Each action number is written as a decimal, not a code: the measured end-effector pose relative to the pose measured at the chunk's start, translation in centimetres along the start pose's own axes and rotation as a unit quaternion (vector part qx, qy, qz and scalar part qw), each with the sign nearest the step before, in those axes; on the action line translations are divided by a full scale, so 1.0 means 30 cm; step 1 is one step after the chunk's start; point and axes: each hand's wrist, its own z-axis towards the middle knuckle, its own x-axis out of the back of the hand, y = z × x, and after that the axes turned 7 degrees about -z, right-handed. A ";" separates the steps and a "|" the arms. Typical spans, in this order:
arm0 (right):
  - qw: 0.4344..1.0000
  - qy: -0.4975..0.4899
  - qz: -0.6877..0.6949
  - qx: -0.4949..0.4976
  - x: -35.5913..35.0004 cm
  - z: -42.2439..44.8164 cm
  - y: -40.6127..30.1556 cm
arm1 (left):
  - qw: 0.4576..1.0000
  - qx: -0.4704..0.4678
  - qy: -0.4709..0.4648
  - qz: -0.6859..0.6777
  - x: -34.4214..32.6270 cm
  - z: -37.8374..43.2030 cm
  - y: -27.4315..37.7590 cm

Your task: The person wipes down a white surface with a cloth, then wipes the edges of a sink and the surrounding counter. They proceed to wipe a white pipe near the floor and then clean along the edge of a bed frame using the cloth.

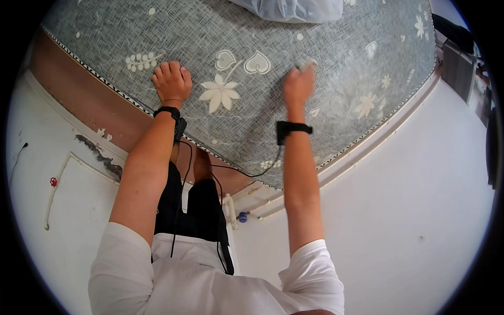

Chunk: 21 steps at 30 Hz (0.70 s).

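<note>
Before me spreads a grey cover [256,102] printed with white flowers and hearts. My left hand [172,82] rests on it, back up, with the fingers together and curled under, beside a printed leaf sprig. What lies beneath the palm is hidden. Farther right, my right hand [300,83] is closed in a fist over the cover. From its far side a small pale object [307,64] sticks out, too blurred to tell whether it is a cloth or a brush.
A white plastic bag [295,10] sits on the cover at the far side. Black cables [252,173] run from the wrist straps [293,128] towards my body. White walls [409,189] and pipes [354,145] border the cover's right edge. Dark furniture [458,67] stands at the far right.
</note>
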 end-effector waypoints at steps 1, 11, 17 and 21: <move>0.999 0.010 0.023 0.021 0.000 -0.032 -0.152 | 1.000 0.005 -0.003 0.005 0.001 -0.005 -0.008; 0.963 0.010 0.013 0.269 -0.121 -0.193 -0.457 | 0.999 -0.003 0.033 -0.018 -0.004 0.020 0.028; 0.995 0.078 -0.061 0.028 -0.033 -0.183 0.058 | 1.000 -0.012 0.021 -0.006 -0.007 0.038 0.039; 0.991 0.081 -0.075 -0.078 0.033 -0.335 0.431 | 1.000 -0.010 0.018 -0.005 -0.009 0.034 0.027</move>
